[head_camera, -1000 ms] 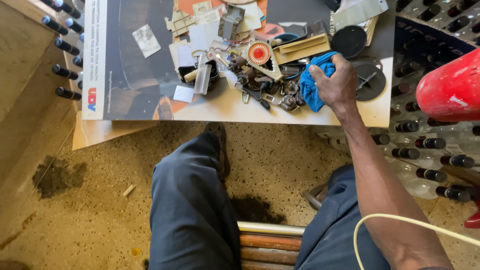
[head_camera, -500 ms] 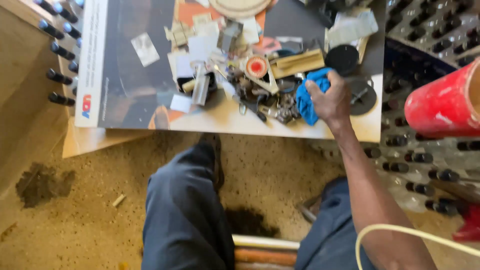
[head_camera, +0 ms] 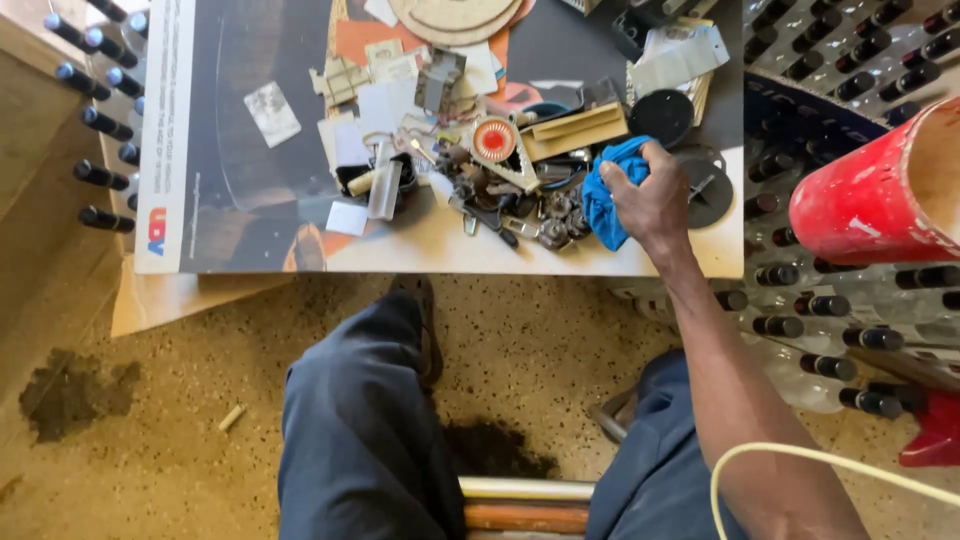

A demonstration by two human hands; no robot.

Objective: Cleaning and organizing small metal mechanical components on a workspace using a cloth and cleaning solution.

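Observation:
My right hand (head_camera: 652,200) rests on a crumpled blue cloth (head_camera: 610,190) at the near edge of a flat board (head_camera: 250,150), fingers closed around the cloth. Left of the cloth lies a heap of small metal parts and keys (head_camera: 520,215), with a round red-and-white disc (head_camera: 494,140) and a tan wooden strip (head_camera: 575,130) behind it. Two black round discs (head_camera: 700,185) sit just right of the hand. My left hand is out of view. My knees in dark blue trousers (head_camera: 365,430) fill the foreground.
A red cylinder (head_camera: 870,200) juts in at the right, above rows of dark-capped bottles (head_camera: 830,330). More bottle caps (head_camera: 100,130) line the left. Paper scraps (head_camera: 370,110) and a round wooden plate (head_camera: 455,15) lie farther back. Speckled floor with a dark stain (head_camera: 70,390); a yellowish cable (head_camera: 800,460).
The view has shifted slightly, so the board sits higher and closer. My right hand stays on the blue cloth in about the same place.

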